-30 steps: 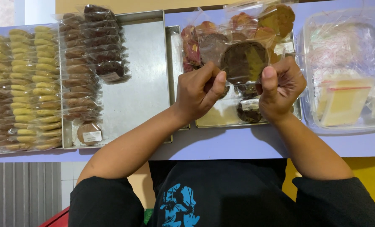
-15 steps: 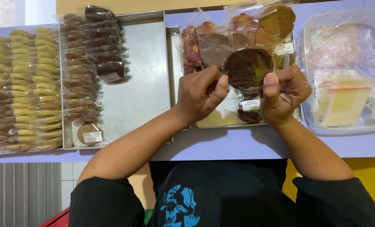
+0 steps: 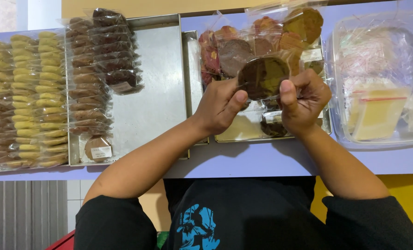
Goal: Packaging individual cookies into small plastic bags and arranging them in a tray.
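Observation:
Both hands hold one dark brown round cookie in a clear plastic wrapper (image 3: 263, 75) above a metal tray (image 3: 248, 134). My left hand (image 3: 221, 105) pinches the wrapper's lower left edge, thumb up against it. My right hand (image 3: 303, 99) grips the lower right edge, thumb raised beside the cookie. Behind the held cookie, several more wrapped cookies (image 3: 262, 37), brown, reddish and tan, lie piled on the same tray. One dark wrapped cookie (image 3: 272, 126) lies on the tray under my right hand.
A larger metal tray (image 3: 155, 92) to the left holds rows of wrapped brown cookies (image 3: 97, 69). Rows of wrapped yellow cookies (image 3: 25, 97) fill the far left. A clear plastic tub (image 3: 378, 92) with empty bags stands at the right. All sit on a pale lilac table (image 3: 262, 159).
The held cookie has tipped from flat-on toward me to a slightly different angle, and both hands have shifted their pinch along the wrapper's lower edge. The hands stay over the same tray.

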